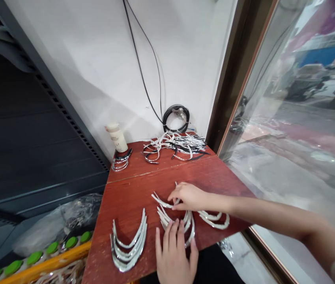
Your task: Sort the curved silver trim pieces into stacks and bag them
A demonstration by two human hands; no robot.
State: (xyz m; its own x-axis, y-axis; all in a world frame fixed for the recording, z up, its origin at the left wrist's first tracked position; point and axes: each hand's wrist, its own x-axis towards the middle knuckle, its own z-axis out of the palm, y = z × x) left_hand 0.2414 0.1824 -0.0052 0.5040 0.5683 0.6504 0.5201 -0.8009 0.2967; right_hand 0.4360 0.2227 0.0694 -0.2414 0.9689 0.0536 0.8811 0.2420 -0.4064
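Lying under fingers (173, 233), stacked silver headbands (163, 218)

A stack of curved silver bands (175, 216) on the red table (126, 197) is pressed by the left hand (175, 252) and fingered by the right hand (188, 196). Another stack (128, 244) is seen left; a tangled pile (176, 145) lies far.

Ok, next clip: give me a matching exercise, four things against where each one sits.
Things:
1 white bottle
2 coiled black cable
3 left hand
4 tangled strips

Places:
A near edge of the table, fingers on curved strips
B back left corner of the table
C back right of the table
D against the wall

Pairs: 1-B, 2-D, 3-A, 4-C
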